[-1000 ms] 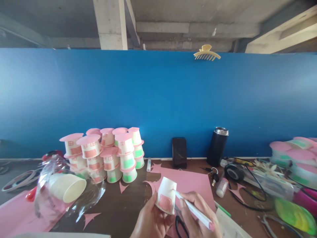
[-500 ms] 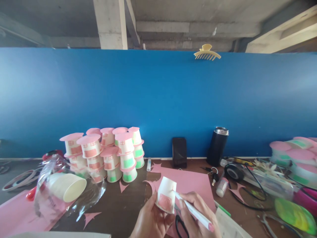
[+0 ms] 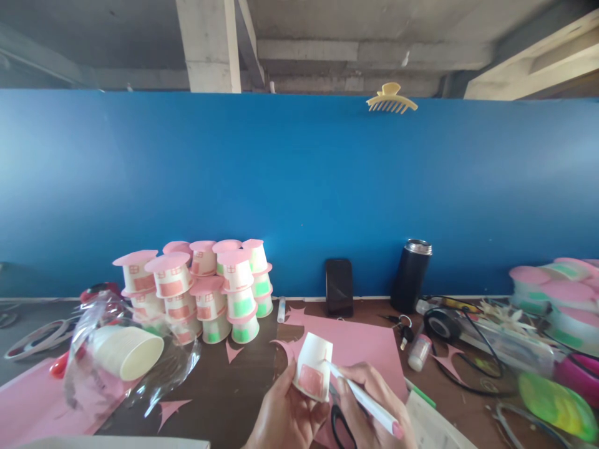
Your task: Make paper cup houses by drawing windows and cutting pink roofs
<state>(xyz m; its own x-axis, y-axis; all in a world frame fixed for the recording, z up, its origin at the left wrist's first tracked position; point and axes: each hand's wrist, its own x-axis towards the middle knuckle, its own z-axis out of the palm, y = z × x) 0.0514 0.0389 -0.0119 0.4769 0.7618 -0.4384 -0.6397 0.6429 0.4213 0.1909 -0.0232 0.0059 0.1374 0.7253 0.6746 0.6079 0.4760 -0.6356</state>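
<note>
Left hand (image 3: 285,415) grips one upturned paper cup (image 3: 313,366) with a pink door patch, above the pink paper sheet (image 3: 360,346). Right hand (image 3: 369,405) pinches one white marker (image 3: 362,399), tip touching the cup. One black flask (image 3: 410,275) and one phone (image 3: 339,287) stand behind.

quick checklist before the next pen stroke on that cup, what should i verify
1. Cup held firm: left hand grips the paper cup upside down, pink patch facing the camera. ok
2. Pen grip: right hand holds the white marker. ok
3. Tip placement: the tip meets the cup wall above the pink patch. ok
4. Ink flowing: the line drawn is too small to judge. cannot tell
5. Room underneath: scissors lie right below the hands on the pink paper sheet. not ok
6. Stack of finished cups well away from the hands. ok
</note>
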